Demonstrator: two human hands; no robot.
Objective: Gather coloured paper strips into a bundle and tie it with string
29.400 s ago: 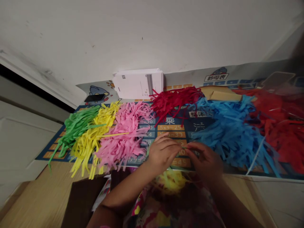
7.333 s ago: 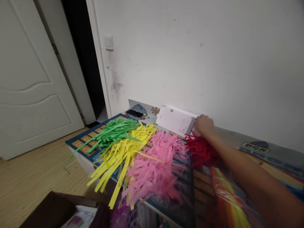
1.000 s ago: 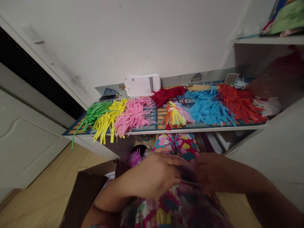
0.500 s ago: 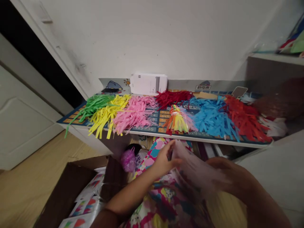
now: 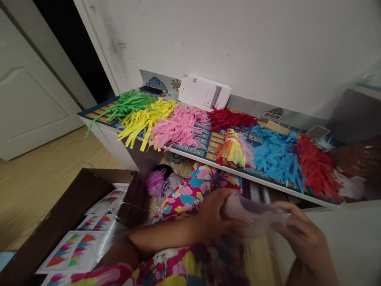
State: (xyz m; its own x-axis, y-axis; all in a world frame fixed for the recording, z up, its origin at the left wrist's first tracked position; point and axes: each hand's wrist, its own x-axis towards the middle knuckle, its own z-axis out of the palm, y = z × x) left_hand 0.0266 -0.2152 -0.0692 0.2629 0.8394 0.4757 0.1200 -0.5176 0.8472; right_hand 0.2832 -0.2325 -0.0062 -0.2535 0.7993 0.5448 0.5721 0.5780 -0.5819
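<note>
A thin, see-through plastic bag [image 5: 253, 212] stretches between my two hands above my lap. My left hand [image 5: 212, 212] is closed on its left end, with fingers partly hidden behind the film. At the other end, my right hand [image 5: 309, 234] pinches the bag. Just beyond them on the desk lies a tied bundle of multicoloured paper strips [image 5: 235, 149]. Piles of loose strips run along the desk: green [image 5: 131, 104], yellow [image 5: 149, 121], pink [image 5: 181, 126], dark red [image 5: 230, 118], blue [image 5: 275, 155] and red [image 5: 317, 167].
An open cardboard box [image 5: 68, 202] with printed packets [image 5: 71, 252] stands on the floor at left. White cards [image 5: 204, 92] lean against the wall. A purple plastic bag [image 5: 155, 182] lies under the desk [image 5: 202, 157]. A white cabinet [image 5: 351, 234] stands at right.
My head view has turned and tilted. My hands have come lower, and the bag, upright before, now stretches sideways between them. The strip piles have stayed in place.
</note>
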